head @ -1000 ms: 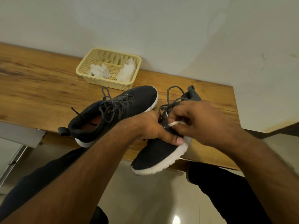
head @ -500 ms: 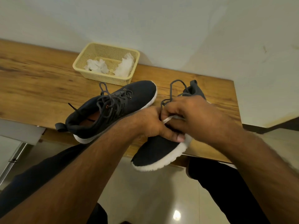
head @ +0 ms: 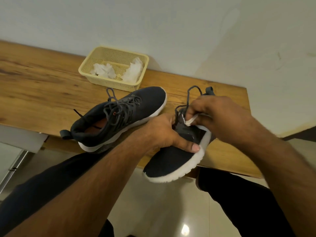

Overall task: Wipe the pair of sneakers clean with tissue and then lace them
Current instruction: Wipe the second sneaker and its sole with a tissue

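**Ana:** Over the front edge of the wooden table (head: 42, 86), the near sneaker (head: 172, 161) is up in both hands, toe poking out past the table towards the person. The left hand (head: 164, 132) is curled round its upper, thumb pressed flat by the white sole.

**Ben:** And the right hand (head: 220, 117) pinches a small twist of tissue (head: 191, 120) right at the lace area, with a dark lace (head: 189, 94) looping up behind the knuckles.

**Ana:** That knit upper looks soft to me, so it should give under the wipe. Bracing at the midfoot, as the left hand does, seems the sensible hold.

**Ben:** I'd guess the shoe is light. The tissue is the flimsy part and could shred on the eyelets.

**Ana:** The other sneaker (head: 119, 115) lies on the table just beside, laces threaded but loose, toe near the yellow basket (head: 109, 82) holding crumpled tissues (head: 102, 71).
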